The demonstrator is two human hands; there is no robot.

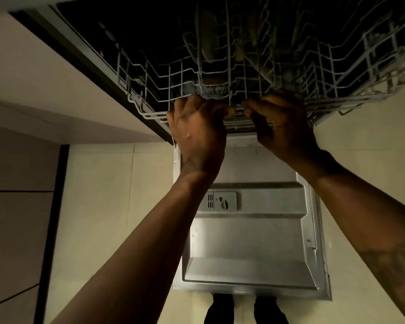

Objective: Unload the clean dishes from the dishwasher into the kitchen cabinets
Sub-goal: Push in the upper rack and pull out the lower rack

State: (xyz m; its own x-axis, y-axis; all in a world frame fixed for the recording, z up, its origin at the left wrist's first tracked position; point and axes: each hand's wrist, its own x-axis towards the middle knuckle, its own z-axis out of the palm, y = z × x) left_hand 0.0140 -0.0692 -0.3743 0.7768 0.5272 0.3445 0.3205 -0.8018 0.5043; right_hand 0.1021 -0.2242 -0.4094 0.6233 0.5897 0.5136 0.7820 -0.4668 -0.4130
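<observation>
The dishwasher's white wire rack (pixel 150 113) juts out of the dark tub at the top of the head view. Both hands grip its front rail: my left hand (pixel 197 127) left of centre, my right hand (pixel 281 122) right of centre, fingers curled over the wire. Several plates (pixel 208 43) stand upright in the rack, dim and partly hidden in shadow. More dishes further right are too dark to tell apart.
The open dishwasher door (pixel 250 242) lies flat below my arms, with its detergent dispenser (pixel 222 202) facing up. Pale cabinet fronts (pixel 56 78) flank the opening on the left. My feet (pixel 243 309) show under the door's near edge on a light tiled floor (pixel 115 183).
</observation>
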